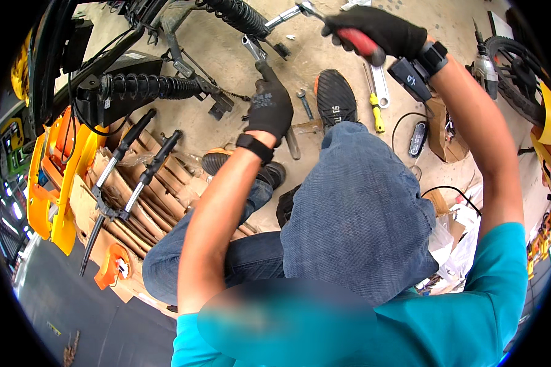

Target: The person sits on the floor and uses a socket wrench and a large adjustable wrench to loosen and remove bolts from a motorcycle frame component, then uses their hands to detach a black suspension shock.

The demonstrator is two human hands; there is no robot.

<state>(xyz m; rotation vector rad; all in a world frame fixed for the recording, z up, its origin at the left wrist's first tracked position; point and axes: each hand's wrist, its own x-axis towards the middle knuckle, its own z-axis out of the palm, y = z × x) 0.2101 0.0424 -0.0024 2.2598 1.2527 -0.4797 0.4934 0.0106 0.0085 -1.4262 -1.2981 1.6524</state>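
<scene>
My right hand (382, 33), in a black glove, is closed round the red and black handle of a ratchet (358, 43). A long chrome socket extension (284, 17) runs from the ratchet's head to the lower end of a black coil-spring shock absorber (236, 15). My gloved left hand (269, 107) reaches forward with its fingers curled and one finger stretched along a chrome wrench (254, 48). That wrench lies close to the shock absorber's lower mount; the fingers partly hide its grip. Nearer on the left is a second shock absorber (150, 87) on the black vehicle frame.
On the floor lie a small wrench (305, 104), a larger chrome wrench (379, 85), a yellow screwdriver (376, 113) and a black power tool (410, 79). Fork tubes (128, 162) rest on cardboard (159, 214) beside yellow body panels (67, 189). A wheel (502, 52) stands right.
</scene>
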